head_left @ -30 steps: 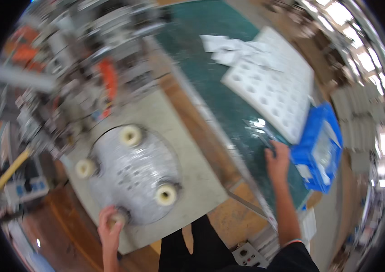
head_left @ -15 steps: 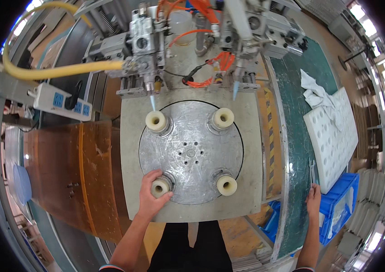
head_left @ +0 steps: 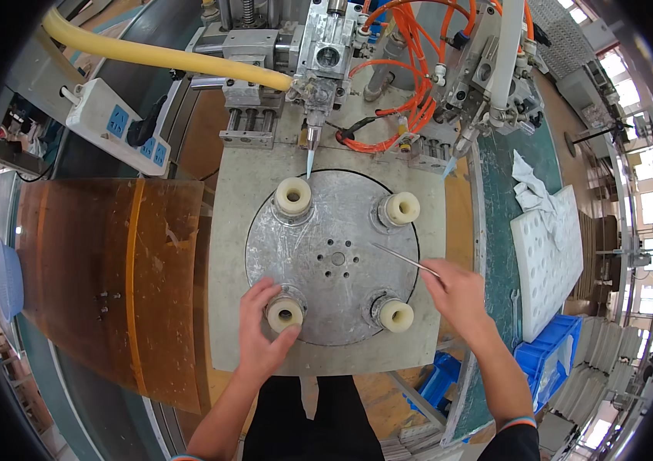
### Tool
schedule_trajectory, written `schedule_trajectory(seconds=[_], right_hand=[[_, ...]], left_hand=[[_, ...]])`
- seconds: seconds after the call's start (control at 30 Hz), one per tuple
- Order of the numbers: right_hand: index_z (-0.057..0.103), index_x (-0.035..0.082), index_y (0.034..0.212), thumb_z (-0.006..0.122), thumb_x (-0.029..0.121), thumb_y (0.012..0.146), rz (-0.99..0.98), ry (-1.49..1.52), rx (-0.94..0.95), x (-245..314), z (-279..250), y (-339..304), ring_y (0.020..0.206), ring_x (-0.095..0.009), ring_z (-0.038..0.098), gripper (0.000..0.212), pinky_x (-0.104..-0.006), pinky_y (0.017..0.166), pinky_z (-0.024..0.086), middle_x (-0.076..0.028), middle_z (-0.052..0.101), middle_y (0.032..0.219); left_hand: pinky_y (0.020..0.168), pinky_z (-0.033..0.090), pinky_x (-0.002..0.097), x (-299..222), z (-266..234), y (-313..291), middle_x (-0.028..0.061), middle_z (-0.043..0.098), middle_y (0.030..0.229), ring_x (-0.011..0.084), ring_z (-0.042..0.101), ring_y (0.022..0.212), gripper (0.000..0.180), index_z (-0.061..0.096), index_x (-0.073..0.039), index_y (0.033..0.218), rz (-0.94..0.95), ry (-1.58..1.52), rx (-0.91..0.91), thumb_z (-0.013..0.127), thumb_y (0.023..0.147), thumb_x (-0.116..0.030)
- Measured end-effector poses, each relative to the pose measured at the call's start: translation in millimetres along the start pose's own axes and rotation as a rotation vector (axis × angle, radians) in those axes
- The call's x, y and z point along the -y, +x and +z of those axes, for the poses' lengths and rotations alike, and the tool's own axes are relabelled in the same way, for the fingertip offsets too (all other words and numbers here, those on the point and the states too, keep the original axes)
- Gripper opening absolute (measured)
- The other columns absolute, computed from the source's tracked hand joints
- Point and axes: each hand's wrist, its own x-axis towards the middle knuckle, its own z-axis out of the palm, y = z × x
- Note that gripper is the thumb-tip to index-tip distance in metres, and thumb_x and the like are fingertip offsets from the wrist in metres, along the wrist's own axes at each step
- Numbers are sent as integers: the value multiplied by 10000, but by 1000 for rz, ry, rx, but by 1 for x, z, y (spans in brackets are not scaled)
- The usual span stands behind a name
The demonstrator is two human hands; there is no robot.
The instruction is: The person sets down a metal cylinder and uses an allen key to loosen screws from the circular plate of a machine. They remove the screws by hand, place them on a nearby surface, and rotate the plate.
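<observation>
On the round metal turntable [head_left: 303, 253] stand several cream, ring-topped bushes on metal seats. My left hand [head_left: 259, 326] curls round the near left cream bush [head_left: 285, 313], thumb on its near right side and fingers on its left. My right hand [head_left: 455, 296] grips a thin metal rod [head_left: 399, 256], its narrow end pointing left over the turntable. The far left bush [head_left: 293, 197], far right bush [head_left: 403, 207] and near right bush [head_left: 396, 316] are untouched. The rod's other end is hidden in my right fist.
Behind the turntable are a left nozzle [head_left: 311, 154] and a right nozzle [head_left: 450, 165] on metal slides with orange tubes. At right, a green bench holds a wrench [head_left: 515, 307], a white perforated block [head_left: 549, 261] with a cloth, and a blue crate [head_left: 545, 361]. A brown panel [head_left: 96, 284] lies left.
My right hand has come from the green bench at right to over the turntable's right edge, now with the thin metal rod. My left hand stays on the near left bush. The view has shifted.
</observation>
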Motion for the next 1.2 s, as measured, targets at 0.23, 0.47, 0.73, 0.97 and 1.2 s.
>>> schedule_trajectory(seconds=[0.23, 0.47, 0.73, 0.97, 1.2], right_hand=[[641, 90, 901, 605, 186, 835, -34, -135, 189, 14, 25, 29, 666, -282, 631, 122, -376, 555, 490, -82, 655, 785], [618, 89, 877, 596, 173, 829, -78, -248, 286, 20, 32, 44, 639, -296, 621, 99, -394, 547, 494, -86, 649, 779], [583, 75, 811, 594, 134, 807, -207, -309, 297, 27, 34, 59, 606, -290, 599, 60, -396, 515, 476, -83, 591, 696], [502, 85, 715, 595, 97, 717, -783, -428, 482, 32, 31, 99, 639, -224, 593, 94, -357, 551, 477, -44, 516, 653], [505, 110, 705, 631, 168, 738, -975, -291, 415, 18, 41, 110, 630, -219, 578, 143, -349, 552, 459, -37, 514, 662]], left_hand=[[630, 492, 347, -109, -82, 10, 27, 545, 604, 189, 531, 547, 278, 494, -94, 691, 184, -1366, 220, 554, 901, -265], [677, 522, 403, -140, -93, 44, 32, 492, 581, 149, 492, 476, 292, 461, -141, 600, 921, -1953, 492, 411, 837, 21], [707, 526, 435, -139, -103, 34, 54, 522, 617, 187, 550, 564, 235, 547, -93, 674, 781, -1964, 505, 429, 862, -15], [734, 507, 469, -126, -98, 37, 108, 592, 808, 240, 601, 719, 219, 553, -100, 846, 803, -1963, 604, 535, 896, -312], [589, 433, 254, -69, -55, 54, 13, 511, 735, 115, 510, 660, 163, 518, -88, 807, -378, -1161, 168, 552, 894, -222]])
